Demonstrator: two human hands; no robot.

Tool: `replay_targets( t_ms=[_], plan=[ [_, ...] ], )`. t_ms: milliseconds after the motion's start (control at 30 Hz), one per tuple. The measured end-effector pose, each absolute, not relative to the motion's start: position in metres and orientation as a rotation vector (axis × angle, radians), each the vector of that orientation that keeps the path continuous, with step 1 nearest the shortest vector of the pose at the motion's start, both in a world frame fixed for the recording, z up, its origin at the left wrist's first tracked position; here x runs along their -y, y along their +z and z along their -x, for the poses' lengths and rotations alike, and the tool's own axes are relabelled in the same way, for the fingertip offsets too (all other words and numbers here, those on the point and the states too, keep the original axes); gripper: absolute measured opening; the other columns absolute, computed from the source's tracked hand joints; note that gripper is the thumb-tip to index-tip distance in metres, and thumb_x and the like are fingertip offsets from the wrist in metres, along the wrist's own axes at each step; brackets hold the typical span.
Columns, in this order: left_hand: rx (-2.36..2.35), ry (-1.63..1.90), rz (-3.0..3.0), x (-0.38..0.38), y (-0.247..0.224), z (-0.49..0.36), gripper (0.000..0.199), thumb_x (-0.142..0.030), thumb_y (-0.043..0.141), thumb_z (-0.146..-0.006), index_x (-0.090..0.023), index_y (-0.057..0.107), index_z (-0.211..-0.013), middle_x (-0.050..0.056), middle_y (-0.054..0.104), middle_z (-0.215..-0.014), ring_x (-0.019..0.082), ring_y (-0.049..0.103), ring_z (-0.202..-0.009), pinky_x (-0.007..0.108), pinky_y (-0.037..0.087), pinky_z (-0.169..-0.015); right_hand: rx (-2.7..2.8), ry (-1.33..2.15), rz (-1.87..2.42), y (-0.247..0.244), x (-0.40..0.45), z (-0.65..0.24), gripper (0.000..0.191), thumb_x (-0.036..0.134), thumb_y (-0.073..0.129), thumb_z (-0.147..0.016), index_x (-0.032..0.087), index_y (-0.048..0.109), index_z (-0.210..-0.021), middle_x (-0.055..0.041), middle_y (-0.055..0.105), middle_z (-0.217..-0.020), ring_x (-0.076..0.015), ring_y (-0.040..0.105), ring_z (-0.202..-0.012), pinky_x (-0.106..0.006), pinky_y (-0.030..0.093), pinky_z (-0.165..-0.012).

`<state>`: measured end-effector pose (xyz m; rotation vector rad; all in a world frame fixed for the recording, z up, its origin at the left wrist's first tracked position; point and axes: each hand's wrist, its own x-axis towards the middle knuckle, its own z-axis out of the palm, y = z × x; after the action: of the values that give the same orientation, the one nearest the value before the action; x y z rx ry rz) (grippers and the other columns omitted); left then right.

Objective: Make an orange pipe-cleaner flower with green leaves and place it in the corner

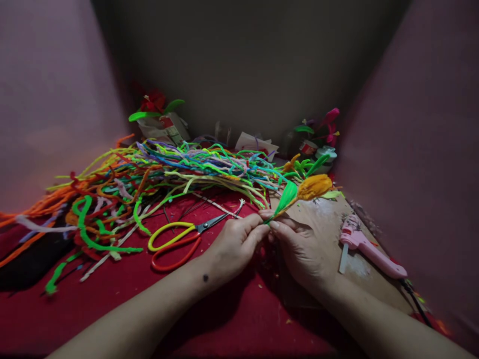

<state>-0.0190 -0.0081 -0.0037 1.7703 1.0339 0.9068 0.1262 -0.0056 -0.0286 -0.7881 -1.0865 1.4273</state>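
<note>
Between my two hands is a pipe-cleaner flower (315, 187) with an orange-yellow bud, a green leaf (288, 196) and a thin stem. My left hand (239, 240) pinches the green lower end of the stem. Close against it, my right hand (295, 244) grips the stem just below the leaf, thumb and fingers together. The flower tilts up to the right. Just left of my left hand, scissors (175, 244) with one yellow and one red handle lie on the red cloth, blades partly under loose stems.
A large heap of coloured pipe cleaners (194, 164) spreads across the back and left. At right, a pink glue gun (370, 249) rests on a brown board (325, 229). Behind stand a red flower (153, 102) and a pink flower (331, 122). Red cloth (232, 319) covers the table.
</note>
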Motion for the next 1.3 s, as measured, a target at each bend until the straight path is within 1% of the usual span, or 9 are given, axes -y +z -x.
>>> replay_targets(
  t_ms=[100, 233, 333, 467, 600, 933, 1100, 1200, 1300],
  plan=[
    [-1.166, 0.968, -2.154, 0.010, -0.015, 0.018, 0.026, -0.028, 0.046, -0.088, -0.017, 0.058, -0.108, 0.005, 0.066, -0.088, 0.015, 0.060, -0.075, 0.026, 0.044, -0.070, 1.053, 1.430, 0.796, -0.030, 0.006, -0.125, 0.015, 0.020, 0.064, -0.077, 0.022, 0.073, -0.088, 0.0000, 0.065, -0.082, -0.0142, 0.055, -0.078, -0.026, 0.042, -0.074],
    [-1.236, 1.022, -2.298, 0.009, -0.020, 0.019, 0.026, -0.025, 0.040, -0.089, -0.014, 0.061, -0.098, 0.007, 0.064, -0.078, 0.015, 0.057, -0.066, 0.025, 0.042, -0.063, 1.012, 1.461, 0.894, -0.034, 0.006, -0.125, 0.014, 0.025, 0.066, -0.076, 0.021, 0.073, -0.087, 0.0028, 0.059, -0.065, -0.0090, 0.046, -0.057, -0.022, 0.036, -0.054],
    [-1.183, 1.054, -2.067, 0.006, -0.012, 0.019, 0.020, -0.019, 0.043, -0.086, -0.016, 0.063, -0.083, 0.001, 0.060, -0.066, 0.010, 0.052, -0.058, 0.020, 0.039, -0.059, 1.028, 1.473, 0.908, -0.036, 0.005, -0.126, 0.016, 0.027, 0.067, -0.076, 0.021, 0.073, -0.089, 0.0035, 0.055, -0.059, -0.0085, 0.043, -0.053, -0.022, 0.034, -0.052],
    [-0.994, 0.950, -1.516, 0.004, -0.001, 0.018, 0.025, -0.025, 0.047, -0.085, -0.016, 0.056, -0.064, -0.006, 0.042, -0.048, 0.005, 0.036, -0.041, 0.016, 0.029, -0.042, 1.128, 1.443, 0.908, -0.033, 0.004, -0.128, 0.022, 0.028, 0.065, -0.078, 0.023, 0.071, -0.098, 0.0009, 0.062, -0.071, -0.0129, 0.053, -0.065, -0.026, 0.040, -0.062],
    [-0.766, 0.809, -1.077, 0.004, 0.000, 0.021, 0.025, -0.031, 0.049, -0.085, -0.015, 0.054, -0.066, -0.008, 0.036, -0.044, 0.002, 0.024, -0.032, 0.014, 0.019, -0.034, 1.227, 1.333, 0.876, -0.025, 0.005, -0.129, 0.013, 0.027, 0.064, -0.077, 0.023, 0.074, -0.085, -0.0017, 0.068, -0.086, -0.0196, 0.057, -0.090, -0.033, 0.041, -0.083],
    [-0.460, 0.599, -0.806, 0.000, -0.006, 0.026, 0.018, -0.026, 0.048, -0.087, -0.013, 0.055, -0.076, -0.009, 0.036, -0.049, 0.000, 0.015, -0.030, 0.014, 0.030, -0.031, 1.212, 1.374, 0.753, -0.022, 0.006, -0.129, 0.011, 0.024, 0.062, -0.077, 0.023, 0.072, -0.071, -0.0011, 0.065, -0.072, -0.0176, 0.058, -0.074, -0.035, 0.042, -0.081],
    [-0.871, 0.777, -1.303, 0.006, -0.004, 0.017, 0.021, -0.029, 0.041, -0.089, -0.016, 0.056, -0.082, -0.006, 0.044, -0.052, 0.005, 0.034, -0.034, 0.017, 0.031, -0.036, 0.953, 1.606, 0.825, -0.030, 0.006, -0.123, 0.014, 0.029, 0.062, -0.077, 0.018, 0.071, -0.076, 0.0011, 0.057, -0.056, -0.0117, 0.047, -0.049, -0.028, 0.041, -0.054],
    [-1.217, 0.920, -1.918, 0.013, -0.006, 0.014, 0.020, -0.024, 0.040, -0.089, -0.018, 0.056, -0.099, 0.001, 0.060, -0.074, 0.012, 0.056, -0.060, 0.023, 0.043, -0.056, 0.867, 1.627, 0.830, -0.030, 0.006, -0.122, 0.010, 0.025, 0.065, -0.074, 0.017, 0.070, -0.077, 0.0023, 0.055, -0.055, -0.0099, 0.045, -0.050, -0.023, 0.037, -0.050],
    [-1.438, 0.872, -2.396, 0.017, -0.010, 0.013, 0.022, -0.027, 0.040, -0.089, -0.016, 0.052, -0.105, 0.007, 0.061, -0.087, 0.018, 0.060, -0.077, 0.029, 0.046, -0.068, 0.827, 1.620, 0.818, -0.029, 0.006, -0.123, 0.009, 0.024, 0.065, -0.073, 0.018, 0.071, -0.075, 0.0033, 0.052, -0.052, -0.0093, 0.042, -0.049, -0.022, 0.033, -0.048]
  ],
)
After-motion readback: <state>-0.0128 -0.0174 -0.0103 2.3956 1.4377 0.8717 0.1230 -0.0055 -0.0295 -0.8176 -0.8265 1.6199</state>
